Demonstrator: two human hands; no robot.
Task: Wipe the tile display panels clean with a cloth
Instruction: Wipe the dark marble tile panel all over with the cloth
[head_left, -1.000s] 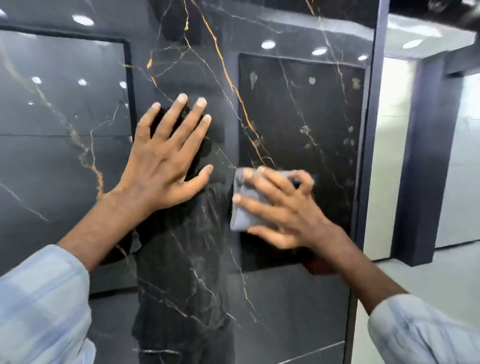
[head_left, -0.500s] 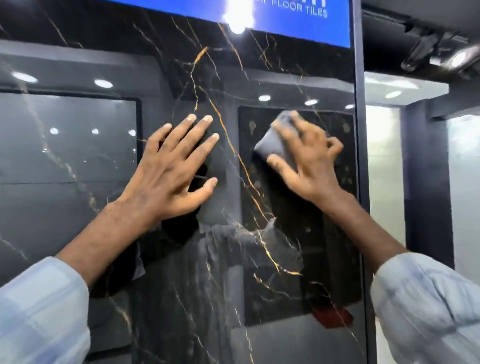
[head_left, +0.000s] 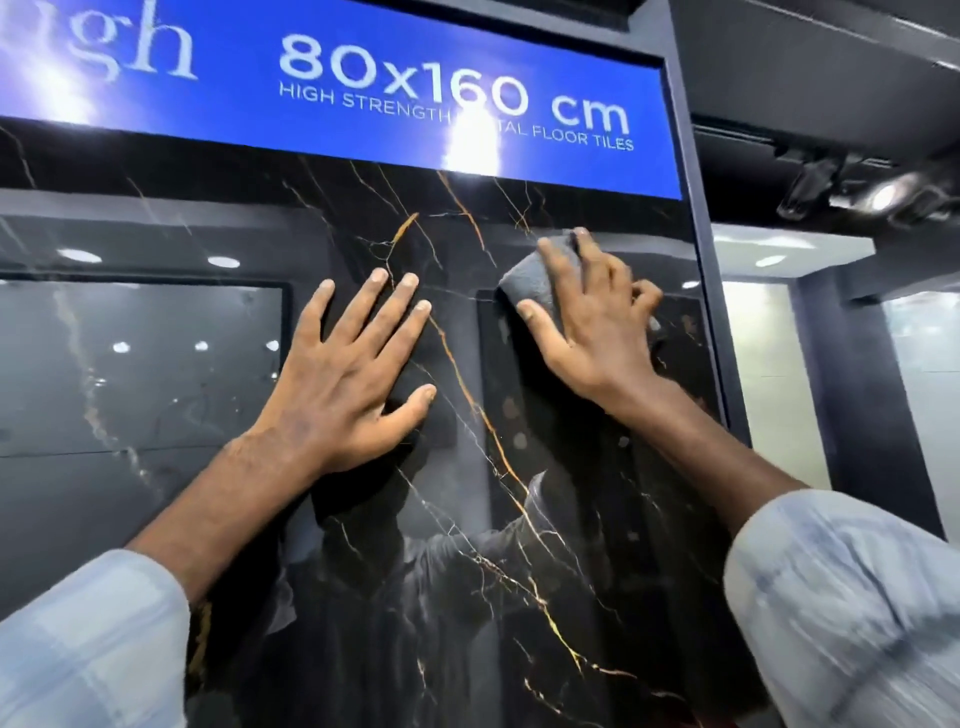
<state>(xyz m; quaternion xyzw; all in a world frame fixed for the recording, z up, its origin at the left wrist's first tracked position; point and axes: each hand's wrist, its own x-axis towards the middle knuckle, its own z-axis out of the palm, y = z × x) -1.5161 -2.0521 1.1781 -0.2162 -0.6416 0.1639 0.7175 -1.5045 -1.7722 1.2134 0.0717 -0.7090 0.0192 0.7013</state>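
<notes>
1. Showroom setting: a tall, glossy black tile panel (head_left: 457, 467) fills the view. Its polished, mirror-like face is crossed by thin gold and white veins, and it reflects round ceiling lights and the person's dark outline.
2. Along the panel's top edge runs a smooth blue sign (head_left: 363, 109) with white lettering that includes "HIGH STRENGTH" and "FLOOR TILES"; bright glare washes out part of it.
3. A dark, matte, straight-edged frame post (head_left: 701, 291) borders the panel on the right. Beyond it a black track spotlight (head_left: 878, 197) hangs from the dark ceiling, above pale walls.
4. The cloth (head_left: 527, 283) is grey, soft and finely textured, bunched into a rough folded pad. It lies against the upper right part of the panel, just below the sign and near the frame post.
5. The right hand (head_left: 597, 332) presses the cloth flat to the tile. Its index and middle fingers reach up over the cloth, the thumb points left along the cloth's lower edge, and the two outer fingers bend loosely at the knuckles.
6. The left hand (head_left: 353, 374) rests palm-down on bare tile just beside the cloth, with fingers straight and fanned wide and the thumb out to the right. It holds nothing.
7. Both forearms are bare, coming out of rolled, pale blue checked woven sleeves: a left sleeve (head_left: 88, 649) and a right sleeve (head_left: 852, 597).
</notes>
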